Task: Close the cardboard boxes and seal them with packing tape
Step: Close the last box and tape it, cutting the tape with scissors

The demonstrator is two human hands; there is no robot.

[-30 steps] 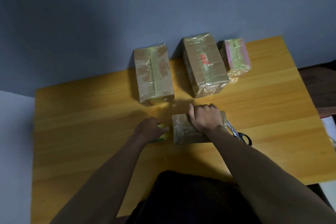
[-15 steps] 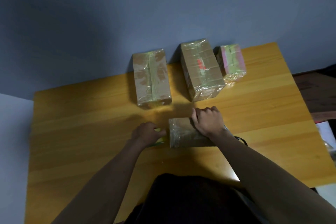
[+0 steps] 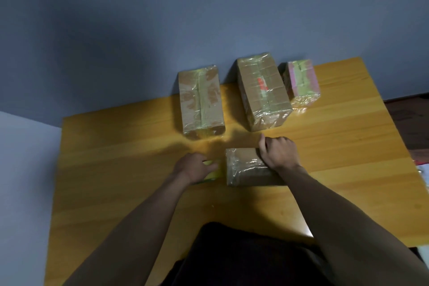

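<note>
Blue-grey wall behind a wooden surface (image 3: 116, 169). Small box (image 3: 246, 169) lies near the front middle, partly wrapped in clear tape. Right hand (image 3: 278, 153) rests on its right end, fingers curled over the far edge, forearm angled in from the lower right. Left hand (image 3: 195, 167), just left of the box, grips a yellow-green tape roll (image 3: 214, 173) against the surface. Three taped boxes (image 3: 201, 100) stand by the wall.

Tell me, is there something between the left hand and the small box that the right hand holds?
Only the tape roll, gripped by the left hand, sits beside the small box under the right hand.
</note>
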